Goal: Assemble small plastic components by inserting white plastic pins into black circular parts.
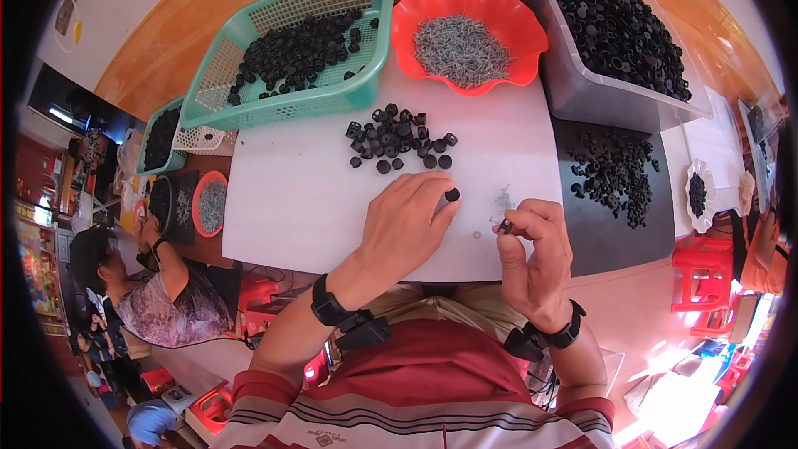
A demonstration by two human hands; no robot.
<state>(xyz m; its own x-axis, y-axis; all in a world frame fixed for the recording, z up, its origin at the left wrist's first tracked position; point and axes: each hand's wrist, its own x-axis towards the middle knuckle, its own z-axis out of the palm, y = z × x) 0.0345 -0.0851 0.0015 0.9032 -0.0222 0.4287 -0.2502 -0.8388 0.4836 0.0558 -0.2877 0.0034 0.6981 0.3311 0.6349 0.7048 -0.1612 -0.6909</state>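
Observation:
Over the white work sheet, my left hand is closed with a small round black plastic cap between thumb and forefinger. To its right, my right hand pinches a small black plastic piece between thumb and fingertips; its exact shape is partly hidden. A few thin grey metal pins or screws lie just beyond my right fingertips. A loose heap of black plastic knob-like parts sits on the sheet beyond my left hand.
A green basket of black parts stands far left. Beside it is a red scalloped bowl of metal pins, then a clear bin of black caps. Small black pieces cover part of a dark mat. A co-worker sits at left.

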